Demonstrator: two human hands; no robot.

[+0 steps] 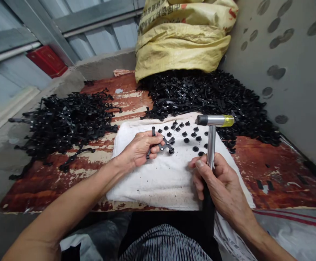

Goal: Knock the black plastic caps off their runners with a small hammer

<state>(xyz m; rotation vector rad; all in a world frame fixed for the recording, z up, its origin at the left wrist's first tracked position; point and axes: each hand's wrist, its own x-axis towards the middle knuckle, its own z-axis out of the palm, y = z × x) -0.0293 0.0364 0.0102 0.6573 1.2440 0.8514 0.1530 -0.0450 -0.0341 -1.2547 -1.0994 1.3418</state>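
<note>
Between the thumb and fingers of my left hand [144, 146] is a black linkage part [166, 144] with crossed arms and round ends. It is held over a white cloth [152, 181], and my fingers hide part of it. My right hand [223, 181] is wrapped around a mallet [211, 141], which stands upright with its head at the top. The mallet head has one black face and one yellow face on a silver body. Several small black round caps with stems [185, 134] lie spread on the cloth between my hands.
A heap of black linkage parts [71, 119] lies on the left of the worn red-brown board [277, 166]. A larger black heap [201, 90] spills from a yellow woven sack [185, 50] at the back. A spotted grey panel [288, 58] borders the right; a red box [47, 61] sits back left.
</note>
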